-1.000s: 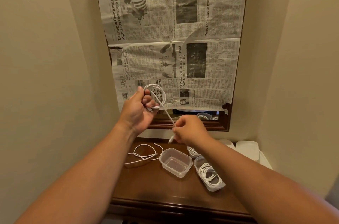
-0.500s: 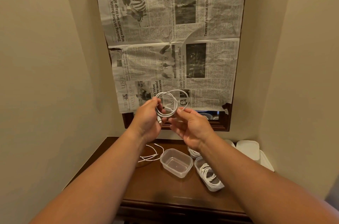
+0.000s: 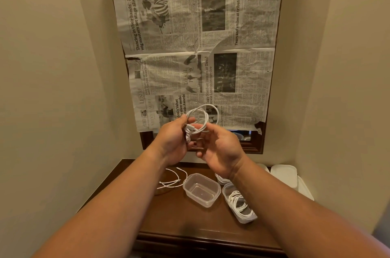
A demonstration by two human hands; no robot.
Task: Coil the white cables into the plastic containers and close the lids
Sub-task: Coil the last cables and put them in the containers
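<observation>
- Left hand [image 3: 173, 141], centre of frame, curled round the near side of the coiled white cable [image 3: 203, 118], held up before the newspaper [image 3: 242, 88], well above the table [image 3: 179, 219].
- Right hand [image 3: 220, 152], just to its right, palm up, fingertips at the coil's lower right edge; pinching or only touching, impossible to tell.
- Likely to spring open on the way down with any slackening of the left grip: loops loose, unequal, bound by nothing.
- Connector end hanging by the left fingers; apt to snag on the rim of the empty container [image 3: 191, 189], lower centre, and tip or shove it.
- Possibly too wide for that container: outer loop standing clear of the inner ones, liable to ride over the rim and keep a lid from seating.
- Lids [image 3: 283, 175] at the right edge, well apart; risk of knocking the filled container [image 3: 239, 205], lower right, when reaching across.
- Loose cable [image 3: 171, 180] left of the empty container, not yet coiled; easily dragged by a passing forearm.
</observation>
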